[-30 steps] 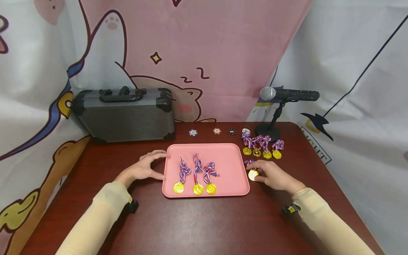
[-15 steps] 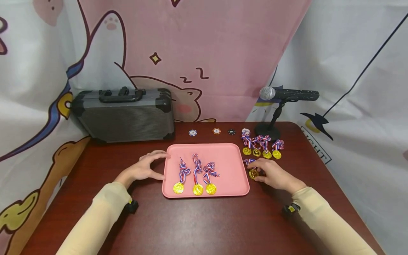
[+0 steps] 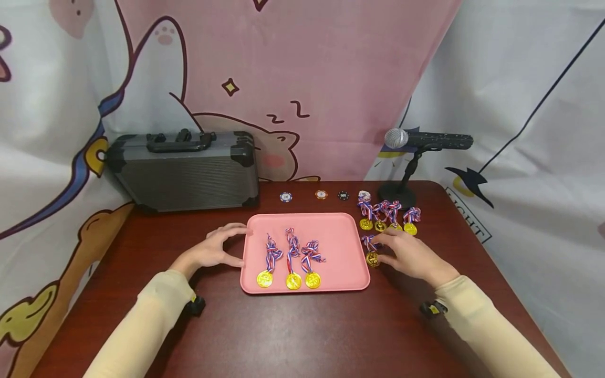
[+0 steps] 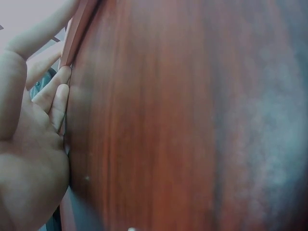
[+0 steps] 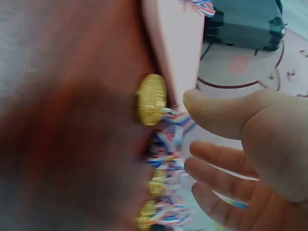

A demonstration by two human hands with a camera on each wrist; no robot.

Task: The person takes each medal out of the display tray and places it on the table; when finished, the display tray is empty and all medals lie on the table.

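Observation:
A pink tray (image 3: 337,252) bears three gold medals with bunched red, white and blue ribbons; one is the left medal (image 3: 265,279). My left hand (image 3: 215,249) rests at the tray's left rim, its thumb and fingers spread along the edge. Just off the tray's right side, a gold medal (image 3: 372,259) lies on the table, its ribbon (image 3: 369,242) gathered above it. My right hand (image 3: 410,255) is over the right of this medal, thumb and fingers apart. In the right wrist view, a gap shows between the thumb (image 5: 211,110) and the medal (image 5: 152,99).
Several more medals, such as the rightmost medal (image 3: 410,229), lie in a row behind my right hand. Behind them stands a microphone (image 3: 427,140) on a stand. A grey case (image 3: 184,178) is at the back left. Three poker chips, including a black chip (image 3: 343,195), line the back.
My right fingers have parted from the loose medal. Its gold disc now lies slightly further left, nearer the tray, and the right hand sits a little higher. The left hand has not moved.

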